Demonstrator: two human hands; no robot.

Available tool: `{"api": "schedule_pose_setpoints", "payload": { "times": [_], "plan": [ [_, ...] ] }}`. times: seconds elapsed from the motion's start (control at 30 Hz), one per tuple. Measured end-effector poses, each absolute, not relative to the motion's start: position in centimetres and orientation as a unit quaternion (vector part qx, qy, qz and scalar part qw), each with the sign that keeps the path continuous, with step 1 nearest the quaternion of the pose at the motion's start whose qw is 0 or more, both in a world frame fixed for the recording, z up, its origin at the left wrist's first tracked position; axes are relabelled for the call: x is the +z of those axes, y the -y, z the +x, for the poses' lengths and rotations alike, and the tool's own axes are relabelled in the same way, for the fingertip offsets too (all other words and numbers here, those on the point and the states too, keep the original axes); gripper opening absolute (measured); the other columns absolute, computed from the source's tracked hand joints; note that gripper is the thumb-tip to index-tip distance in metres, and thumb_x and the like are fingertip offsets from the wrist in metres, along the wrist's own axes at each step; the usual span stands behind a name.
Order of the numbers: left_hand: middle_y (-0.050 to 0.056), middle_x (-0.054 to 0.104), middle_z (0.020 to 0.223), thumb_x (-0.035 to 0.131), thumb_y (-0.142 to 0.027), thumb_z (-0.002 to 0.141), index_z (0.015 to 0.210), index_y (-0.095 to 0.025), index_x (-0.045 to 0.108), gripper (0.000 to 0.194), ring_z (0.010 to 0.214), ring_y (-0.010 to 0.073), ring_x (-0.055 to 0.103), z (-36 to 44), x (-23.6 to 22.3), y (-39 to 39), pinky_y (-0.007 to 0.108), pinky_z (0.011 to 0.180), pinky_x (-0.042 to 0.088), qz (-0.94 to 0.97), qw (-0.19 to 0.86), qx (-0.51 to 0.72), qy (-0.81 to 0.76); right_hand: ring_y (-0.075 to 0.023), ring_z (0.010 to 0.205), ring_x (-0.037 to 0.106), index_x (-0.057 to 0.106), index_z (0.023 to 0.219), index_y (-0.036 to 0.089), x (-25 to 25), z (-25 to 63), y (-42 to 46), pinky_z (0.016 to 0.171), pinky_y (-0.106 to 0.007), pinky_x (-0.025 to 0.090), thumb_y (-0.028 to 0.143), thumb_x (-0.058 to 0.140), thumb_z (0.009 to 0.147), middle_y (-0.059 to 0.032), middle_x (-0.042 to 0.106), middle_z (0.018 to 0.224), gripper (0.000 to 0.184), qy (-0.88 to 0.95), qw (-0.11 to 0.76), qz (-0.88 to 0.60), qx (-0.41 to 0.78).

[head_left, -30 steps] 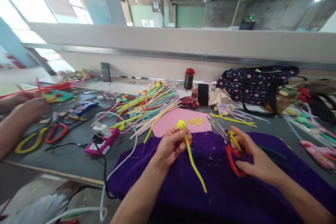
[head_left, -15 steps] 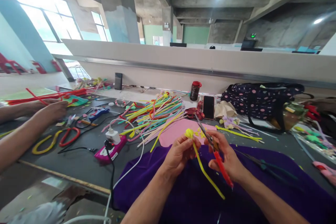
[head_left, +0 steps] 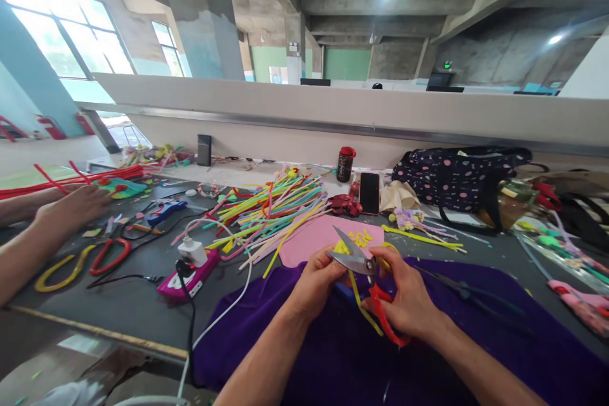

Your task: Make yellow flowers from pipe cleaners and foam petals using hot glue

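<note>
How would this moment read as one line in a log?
left hand: holds yellow flower-like piece | right hand: holds red-handled scissors, blades apart | pink sheet: yellow bits on it

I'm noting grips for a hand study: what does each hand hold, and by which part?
The right hand holds the scissors by the handles; the left hand holds the yellow stem near its bunched top, partly hidden by the scissors.

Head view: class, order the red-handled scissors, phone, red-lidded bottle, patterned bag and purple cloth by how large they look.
1. Purple cloth
2. Patterned bag
3. Red-handled scissors, nearer the camera, which enlarges them
4. Phone and red-lidded bottle: too alike to rank
</note>
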State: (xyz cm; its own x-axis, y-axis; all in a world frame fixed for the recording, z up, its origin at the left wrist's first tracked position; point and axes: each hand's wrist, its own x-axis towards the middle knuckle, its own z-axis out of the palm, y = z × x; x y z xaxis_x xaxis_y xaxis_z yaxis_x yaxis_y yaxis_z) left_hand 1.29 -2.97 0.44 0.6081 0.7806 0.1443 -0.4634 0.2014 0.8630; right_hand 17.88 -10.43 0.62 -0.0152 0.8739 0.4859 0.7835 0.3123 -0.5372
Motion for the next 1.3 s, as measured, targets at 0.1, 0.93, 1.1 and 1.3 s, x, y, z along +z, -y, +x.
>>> {"api": "schedule_pose_setpoints", "payload": {
  "times": [0.1, 0.93, 1.1, 1.3],
  "plan": [
    [0.003, 0.063, 0.063, 0.066, -0.03, 0.071, 0.078, -0.013, 0.068, 0.019, 0.054, 0.0108, 0.054, 1.4, 0.6, 3.1, 0.022, 0.056, 0.042, 0.498, 0.743, 0.418, -0.159, -0.0172, 0.069, 0.051, 0.038, 0.117, 0.024, 0.6, 17.9, 10.4, 0.062, -0.03, 0.041, 0.018, 0.071, 0.053, -0.0013, 0.054, 0.09, 0.072, 0.705, 0.385, -0.592, 0.061],
    [0.002, 0.06, 0.063, 0.066, -0.031, 0.071, 0.072, -0.012, 0.064, 0.019, 0.053, 0.0098, 0.051, 1.3, 0.0, 2.5, 0.023, 0.056, 0.042, 0.53, 0.72, 0.415, -0.169, -0.0199, 0.077, 0.055, 0.039, 0.12, 0.023, -0.3, 18.1, 10.2, 0.066, -0.03, 0.043, 0.021, 0.072, 0.055, -0.0033, 0.057, 0.098, 0.073, 0.706, 0.378, -0.596, 0.058],
    [0.002, 0.061, 0.061, 0.068, -0.034, 0.068, 0.068, -0.012, 0.065, 0.022, 0.052, 0.0096, 0.051, 1.3, 0.1, 2.5, 0.023, 0.055, 0.042, 0.524, 0.72, 0.415, -0.187, -0.0195, 0.082, 0.055, 0.037, 0.121, 0.024, -0.3, 18.2, 10.2, 0.071, -0.031, 0.044, 0.019, 0.071, 0.058, -0.0037, 0.055, 0.107, 0.071, 0.711, 0.391, -0.58, 0.072],
    [0.002, 0.062, 0.06, 0.069, -0.035, 0.066, 0.068, -0.012, 0.066, 0.023, 0.051, 0.0099, 0.052, 1.4, 0.0, 2.4, 0.023, 0.054, 0.041, 0.52, 0.72, 0.417, -0.192, -0.0185, 0.08, 0.056, 0.038, 0.121, 0.024, -0.4, 18.3, 10.1, 0.072, -0.031, 0.045, 0.018, 0.071, 0.059, -0.0038, 0.056, 0.106, 0.07, 0.711, 0.399, -0.575, 0.074]
  ]
}}
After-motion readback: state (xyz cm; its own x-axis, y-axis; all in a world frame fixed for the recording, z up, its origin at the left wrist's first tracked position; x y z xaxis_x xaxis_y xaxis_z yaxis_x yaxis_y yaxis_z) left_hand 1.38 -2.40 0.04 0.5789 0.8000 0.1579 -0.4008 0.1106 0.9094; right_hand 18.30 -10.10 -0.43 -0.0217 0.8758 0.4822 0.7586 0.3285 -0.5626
